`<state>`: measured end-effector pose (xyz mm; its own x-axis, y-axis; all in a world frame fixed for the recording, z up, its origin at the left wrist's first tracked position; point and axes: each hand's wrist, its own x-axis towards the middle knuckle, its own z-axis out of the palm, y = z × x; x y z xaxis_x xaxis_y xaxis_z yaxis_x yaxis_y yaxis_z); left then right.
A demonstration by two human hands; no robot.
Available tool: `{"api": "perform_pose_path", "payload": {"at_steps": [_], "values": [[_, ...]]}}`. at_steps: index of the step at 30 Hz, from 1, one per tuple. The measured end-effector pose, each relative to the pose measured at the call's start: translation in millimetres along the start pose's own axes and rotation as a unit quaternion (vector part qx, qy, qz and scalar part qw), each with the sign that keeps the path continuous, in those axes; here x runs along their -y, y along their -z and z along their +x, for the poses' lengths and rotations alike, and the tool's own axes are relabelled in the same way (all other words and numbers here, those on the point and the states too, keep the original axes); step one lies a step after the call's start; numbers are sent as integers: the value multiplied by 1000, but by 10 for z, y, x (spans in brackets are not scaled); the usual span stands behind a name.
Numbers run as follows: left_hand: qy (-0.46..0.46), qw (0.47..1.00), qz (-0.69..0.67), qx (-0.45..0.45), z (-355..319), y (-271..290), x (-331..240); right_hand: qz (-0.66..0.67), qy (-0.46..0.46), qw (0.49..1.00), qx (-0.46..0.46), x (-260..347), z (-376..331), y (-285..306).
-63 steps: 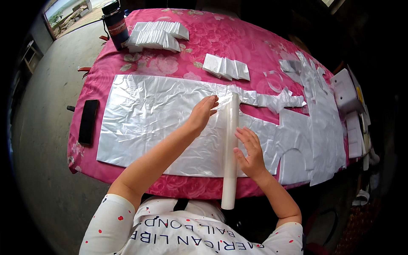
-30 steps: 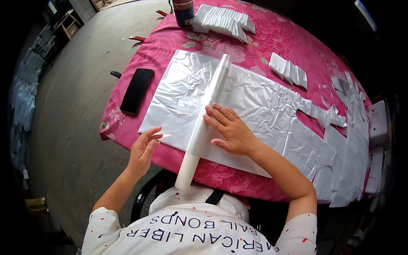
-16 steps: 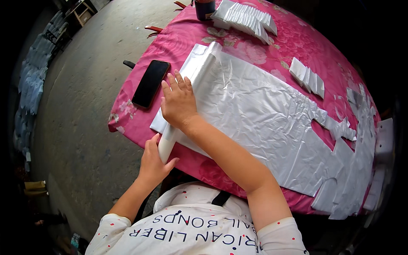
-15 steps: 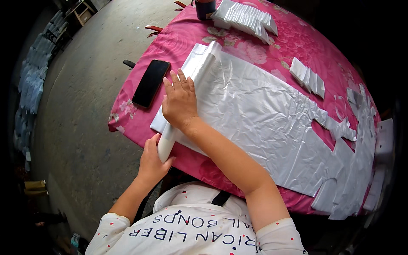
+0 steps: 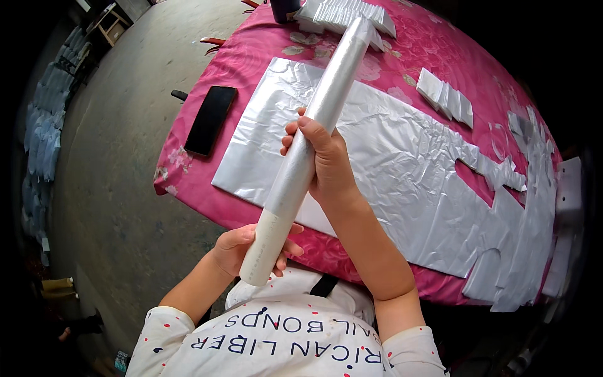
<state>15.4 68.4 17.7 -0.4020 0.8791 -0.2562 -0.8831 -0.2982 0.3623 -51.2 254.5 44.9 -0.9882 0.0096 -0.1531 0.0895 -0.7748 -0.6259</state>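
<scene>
One smooth tube (image 5: 339, 78) held aloft

The right hand (image 5: 328, 155) clamps its fingers round the film-wrapped middle; the left hand (image 5: 233, 247) curls its fingers around the bare end. Below, crinkled plastic sheeting (image 5: 408, 182) and one flat phone (image 5: 211, 120) lie on the table (image 5: 433, 41).

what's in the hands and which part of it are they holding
A roll: the right hand grips it around its silvery middle, and the left hand cups its near, white end.
</scene>
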Motion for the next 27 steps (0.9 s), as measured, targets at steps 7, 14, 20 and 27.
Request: {"api": "perform_pose_path", "payload": {"at_steps": [7, 14, 20, 27], "values": [[46, 958, 269, -83, 194, -191, 39, -64, 42, 997, 0, 197, -203, 63], [35, 964, 259, -53, 308, -311, 87, -33, 34, 998, -48, 197, -429, 198], [-28, 900, 392, -188, 441, 80, 223, -155, 37, 983, -86, -266, -588, 368], [209, 919, 303, -141, -23, 203, 208, -183, 165, 936, -252, 365, -409, 1151]]}}
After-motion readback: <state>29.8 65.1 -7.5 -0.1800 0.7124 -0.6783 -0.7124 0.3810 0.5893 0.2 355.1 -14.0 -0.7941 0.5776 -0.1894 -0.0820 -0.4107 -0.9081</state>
